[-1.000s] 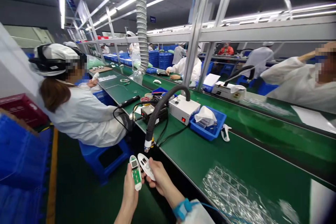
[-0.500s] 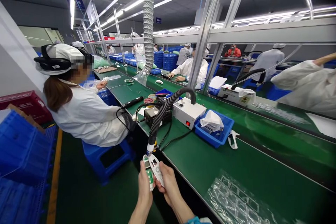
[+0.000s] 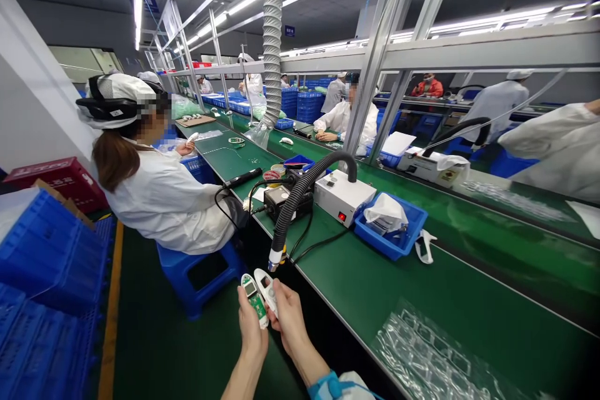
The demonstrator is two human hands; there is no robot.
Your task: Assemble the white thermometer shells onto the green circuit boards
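My left hand (image 3: 250, 332) is closed round a small white housing with a green circuit board (image 3: 254, 299) and a tiny screen showing. My right hand (image 3: 289, 315) pinches a matching white cover shell (image 3: 266, 290) right beside it; the two parts sit side by side, almost touching. Both are held off the table's near edge, just below the nozzle (image 3: 275, 259) of a black corrugated hose (image 3: 300, 195). A blue wrist strap (image 3: 325, 385) shows on my right wrist.
The hose rises from a white box unit (image 3: 343, 195) on the green table (image 3: 403, 300). A blue tray (image 3: 391, 228) with white cloth stands beside it, clear blister trays (image 3: 422, 356) lie at the right. A seated co-worker (image 3: 154, 187) is at left, blue crates (image 3: 42, 275) behind.
My hands drew slightly away from the hose nozzle, and the two white parts stand a little further apart than half a second ago. The view shifted slightly.
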